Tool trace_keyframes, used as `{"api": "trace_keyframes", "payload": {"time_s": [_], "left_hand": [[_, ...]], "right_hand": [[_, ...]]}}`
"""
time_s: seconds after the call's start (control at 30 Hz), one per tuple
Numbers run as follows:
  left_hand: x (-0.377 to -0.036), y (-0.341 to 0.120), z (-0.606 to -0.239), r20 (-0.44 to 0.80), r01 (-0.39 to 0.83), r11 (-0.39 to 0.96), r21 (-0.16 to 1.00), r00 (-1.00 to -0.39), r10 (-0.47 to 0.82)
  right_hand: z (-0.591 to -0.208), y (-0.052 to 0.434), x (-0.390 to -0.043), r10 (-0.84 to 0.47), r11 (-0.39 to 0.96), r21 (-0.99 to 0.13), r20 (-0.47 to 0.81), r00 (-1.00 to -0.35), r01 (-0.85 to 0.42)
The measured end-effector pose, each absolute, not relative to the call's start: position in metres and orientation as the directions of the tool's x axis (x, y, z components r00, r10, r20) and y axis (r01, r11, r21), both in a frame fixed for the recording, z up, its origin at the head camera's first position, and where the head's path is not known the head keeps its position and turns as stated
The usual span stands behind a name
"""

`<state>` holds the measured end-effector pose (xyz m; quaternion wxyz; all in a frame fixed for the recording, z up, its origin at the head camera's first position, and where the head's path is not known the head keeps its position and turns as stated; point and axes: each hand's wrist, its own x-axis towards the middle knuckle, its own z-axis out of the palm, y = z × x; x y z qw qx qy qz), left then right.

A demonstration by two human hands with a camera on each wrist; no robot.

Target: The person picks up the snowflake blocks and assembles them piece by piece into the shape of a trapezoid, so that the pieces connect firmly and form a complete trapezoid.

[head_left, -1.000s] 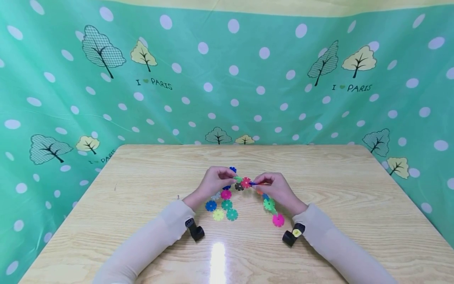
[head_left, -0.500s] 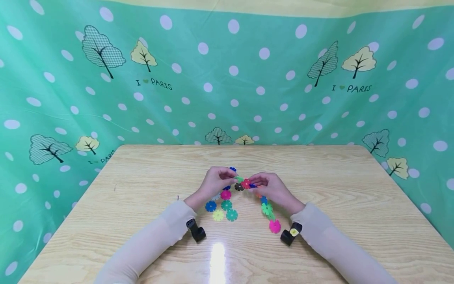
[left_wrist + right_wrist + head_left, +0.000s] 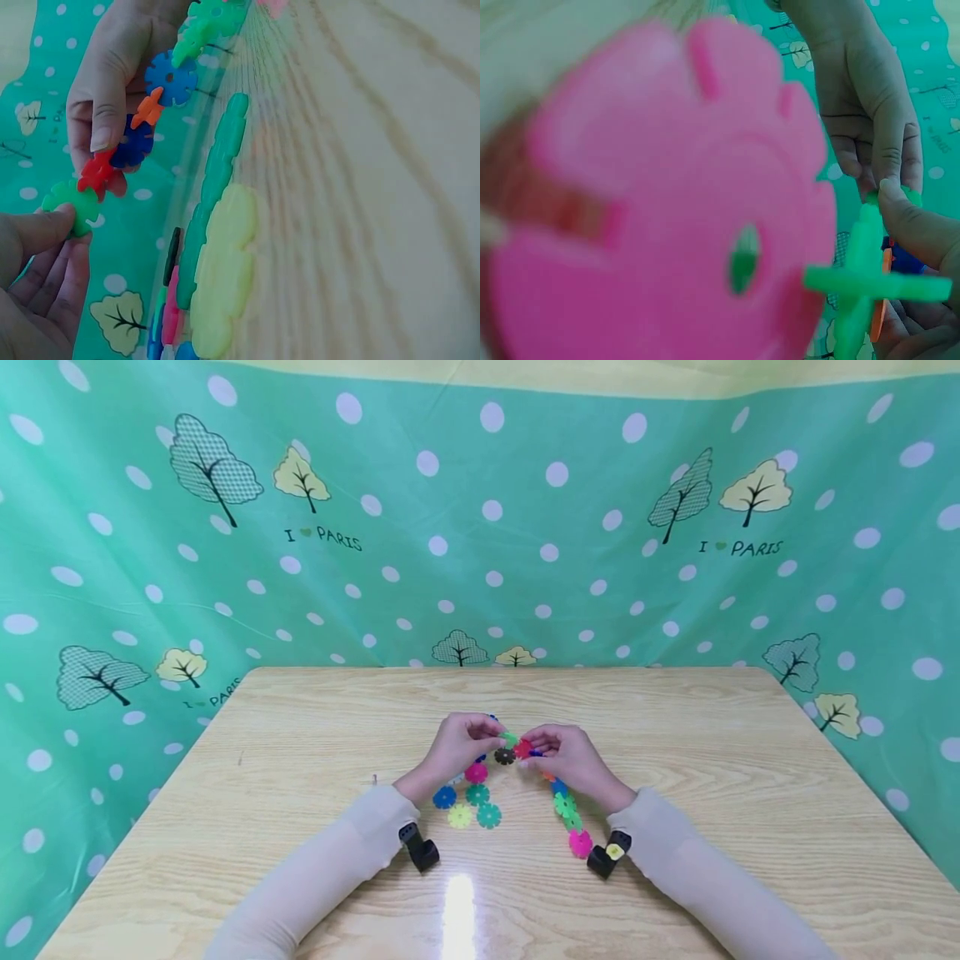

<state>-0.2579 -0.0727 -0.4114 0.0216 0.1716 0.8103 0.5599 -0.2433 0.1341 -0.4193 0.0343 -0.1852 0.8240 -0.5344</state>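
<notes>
both hands meet over the middle of the tabletop. the left hand pinches a light green disc between thumb and fingers. the right hand pinches a red disc just beside it, the two discs touching at the point where the fingertips of both hands come together. from the red disc a chain of snowflake discs runs back under the right hand toward its wrist: dark blue, orange, blue, then green pieces, ending in a pink disc that lies near the right sleeve and fills most of the right wrist view. a black disc sits just below the meeting fingertips. under and just behind the left hand a flat cluster of discs lies on the tabletop: pink, blue, two teal, and a yellow disc nearest the left sleeve. a black wrist camera is strapped at each cuff.
</notes>
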Motion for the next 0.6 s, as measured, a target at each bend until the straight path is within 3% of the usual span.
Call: {"api": "trace_keyframes", "payload": {"time_s": [0.33, 0.6], "left_hand": [[-0.2616, -0.07, -0.415, 0.231, 0.332, 0.28, 0.901, -0.913, 0.337], [-0.262, -0.0655, -0.4109, 0.185, 0.299, 0.284, 0.911, -0.912, 0.366]], "right_hand": [[-0.4197, 0.1356, -0.2438, -0.32, 0.418, -0.849, 0.195, -0.927, -0.323], [-0.4176, 0.1365, -0.2407, -0.329, 0.433, -0.836, 0.199, -0.923, -0.335]]}}
